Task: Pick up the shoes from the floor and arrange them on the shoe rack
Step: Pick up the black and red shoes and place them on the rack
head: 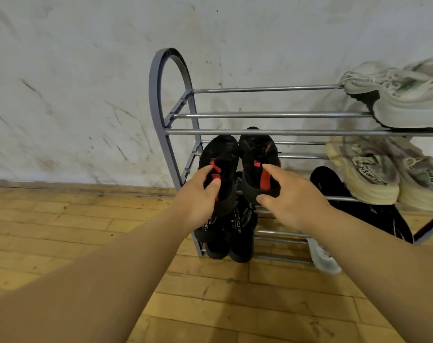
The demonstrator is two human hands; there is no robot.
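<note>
A grey metal shoe rack with several tiers stands against the wall. Two black shoes with red tabs sit side by side at the left end of its middle tier. My left hand grips the heel of the left black shoe. My right hand grips the heel of the right black shoe, thumb below and fingers over the heel.
White-green sneakers lie on the top tier at right, beige sneakers on the middle tier. Black lettered shoes sit below, with black shoes and a white shoe lower right. Wooden floor, scuffed wall.
</note>
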